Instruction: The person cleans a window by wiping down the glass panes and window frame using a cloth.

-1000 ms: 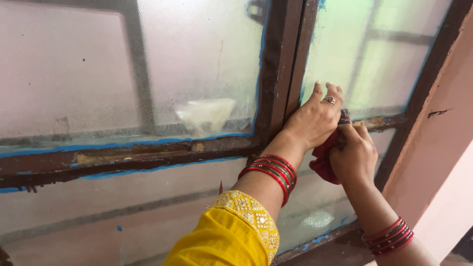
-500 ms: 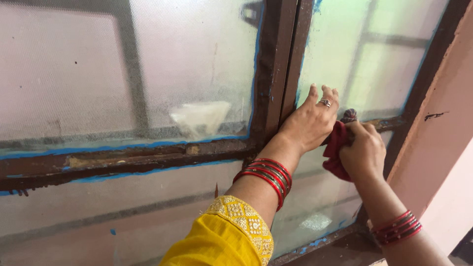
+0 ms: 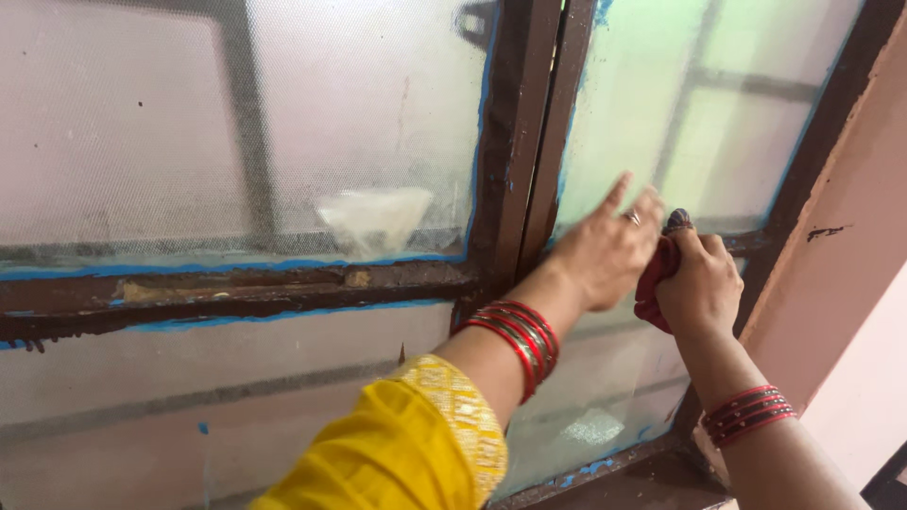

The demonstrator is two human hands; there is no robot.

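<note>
Frosted window (image 3: 283,123), right hand (image 3: 701,283) gripping half-hidden red cloth (image 3: 654,276), left hand (image 3: 605,247) blurred, open

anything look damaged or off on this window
Yes. The brown window frame is worn: paint has chipped off its horizontal bar, baring pale patches, and blue paint smears run along the edges of the frosted glass. A whitish patch sits on the left pane. The right hand holds a red cloth.

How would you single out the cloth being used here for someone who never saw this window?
Start at the brown window frame and follow its vertical bar down to the crossbar of the right pane. There the right hand grips a bunched red cloth, beside the left hand. It is the only soft red thing against the glass.
</note>
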